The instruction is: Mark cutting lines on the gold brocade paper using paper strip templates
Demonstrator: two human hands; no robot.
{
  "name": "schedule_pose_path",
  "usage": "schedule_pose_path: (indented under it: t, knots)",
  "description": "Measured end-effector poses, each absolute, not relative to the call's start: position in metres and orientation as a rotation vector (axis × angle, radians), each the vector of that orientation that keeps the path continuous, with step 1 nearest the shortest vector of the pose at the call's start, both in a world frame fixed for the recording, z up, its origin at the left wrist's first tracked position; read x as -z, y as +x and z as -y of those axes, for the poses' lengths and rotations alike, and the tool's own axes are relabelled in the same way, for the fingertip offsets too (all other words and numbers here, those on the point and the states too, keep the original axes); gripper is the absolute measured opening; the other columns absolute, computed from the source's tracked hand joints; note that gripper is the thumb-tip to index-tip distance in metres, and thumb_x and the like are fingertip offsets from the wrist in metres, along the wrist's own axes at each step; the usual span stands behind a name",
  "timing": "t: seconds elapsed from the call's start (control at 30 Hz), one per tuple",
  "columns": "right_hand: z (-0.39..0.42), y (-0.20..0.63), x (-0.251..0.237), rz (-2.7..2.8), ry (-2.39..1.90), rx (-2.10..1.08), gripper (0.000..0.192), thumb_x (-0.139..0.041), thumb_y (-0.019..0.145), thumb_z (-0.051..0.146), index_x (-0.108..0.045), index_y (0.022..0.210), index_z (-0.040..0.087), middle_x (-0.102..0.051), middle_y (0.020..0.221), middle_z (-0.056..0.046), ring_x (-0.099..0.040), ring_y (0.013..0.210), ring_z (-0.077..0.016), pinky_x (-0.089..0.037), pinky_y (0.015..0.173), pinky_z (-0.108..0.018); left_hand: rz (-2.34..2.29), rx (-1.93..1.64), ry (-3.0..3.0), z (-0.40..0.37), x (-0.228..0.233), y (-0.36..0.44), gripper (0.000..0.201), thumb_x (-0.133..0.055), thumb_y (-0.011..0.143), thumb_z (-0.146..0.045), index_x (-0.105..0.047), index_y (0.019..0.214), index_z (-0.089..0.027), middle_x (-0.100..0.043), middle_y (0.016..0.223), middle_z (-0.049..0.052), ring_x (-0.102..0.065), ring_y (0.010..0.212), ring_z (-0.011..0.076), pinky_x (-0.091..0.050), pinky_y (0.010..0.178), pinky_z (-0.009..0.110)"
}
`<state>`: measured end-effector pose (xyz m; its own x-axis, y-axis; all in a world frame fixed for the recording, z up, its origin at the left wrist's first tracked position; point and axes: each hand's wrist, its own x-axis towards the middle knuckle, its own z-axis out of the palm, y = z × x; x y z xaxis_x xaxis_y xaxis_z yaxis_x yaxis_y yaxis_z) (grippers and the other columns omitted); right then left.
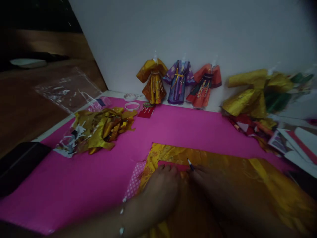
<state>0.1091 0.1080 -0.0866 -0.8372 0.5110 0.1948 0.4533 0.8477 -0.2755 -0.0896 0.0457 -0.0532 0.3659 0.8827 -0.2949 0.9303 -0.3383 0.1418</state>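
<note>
Right now my left hand (pixel 162 188) lies palm down, fingers spread flat and gripping nothing, pinning a small red template (pixel 173 165) against the gold brocade fabric (pixel 223 172). My right hand (pixel 213 185) is curled around a pen (pixel 190 164), its tip touching the cloth just at the template's right end. The picture is blurred there, so I cannot tell whether any line is on the fabric yet.

That gold sheet lies spread across the near part of the pink mat (pixel 74 185), and it looks whole along the edges I can see, so by my reckoning the marking is only beginning and the cutting is all left. A scrap of pink dotted paper (pixel 133 185) peeks out from under the fabric's left edge, just beside my left wrist.

Further out to the left, a heap of gold offcuts (pixel 101 127) sits on the mat. Beyond it, near the wall, are two white tape rolls (pixel 131 101) and a small red card (pixel 146 111).

Against the wall stand three finished little robes: a gold robe (pixel 153 81), a purple robe (pixel 178 81) and an orange-red robe (pixel 205 86). Off to the right, a gold and green robe (pixel 260 91) leans above a jumble of paper and fabric pieces (pixel 292 142).
</note>
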Motion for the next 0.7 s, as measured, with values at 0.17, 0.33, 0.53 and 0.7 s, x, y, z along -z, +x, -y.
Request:
schedule_pose_path:
  t: [0.17,0.33,0.53,0.7]
  knots:
    - [-0.109,0.104,0.078,2.793,-0.877,-0.519,0.029,-0.038,0.095,0.013,-0.066,0.092,0.021,-0.07,0.099,-0.007,-0.063,0.087,-0.0201,-0.049,0.077,-0.031,-1.631,0.298,2.254,-0.068,0.027,-0.094,0.02,-0.051,0.089,-0.017,-0.071,0.094,-0.015,-0.074,0.094,0.011,-0.071,0.08,0.0239,-0.057,0.07,0.037]
    - [-0.105,0.097,0.067,2.81,-0.999,-0.517,0.028,-0.04,0.094,0.012,-0.067,0.098,0.017,-0.069,0.105,-0.01,-0.061,0.094,-0.0225,-0.045,0.08,-0.031,-1.5,0.402,2.134,-0.095,0.006,-0.105,0.026,-0.06,0.095,-0.04,-0.067,0.101,-0.016,-0.071,0.097,0.004,-0.068,0.084,0.0173,-0.057,0.078,0.038]
    - [-0.094,0.088,0.046,2.867,-1.074,-0.385,0.029,-0.038,0.099,0.014,-0.067,0.099,0.016,-0.069,0.101,-0.011,-0.061,0.09,-0.0224,-0.041,0.076,-0.03,-1.213,0.46,1.984,-0.134,-0.013,-0.115,0.03,-0.064,0.092,-0.04,-0.066,0.109,-0.016,-0.069,0.109,0.005,-0.067,0.093,0.0213,-0.058,0.081,0.041]
    - [-0.092,0.085,0.041,2.888,-1.082,-0.34,0.031,-0.036,0.102,0.017,-0.067,0.101,0.015,-0.07,0.1,-0.012,-0.061,0.089,-0.0223,-0.04,0.074,-0.03,-1.213,0.252,1.89,-0.186,-0.038,-0.14,0.031,-0.062,0.094,-0.04,-0.063,0.115,-0.017,-0.068,0.113,0.007,-0.067,0.095,0.0202,-0.058,0.082,0.042]
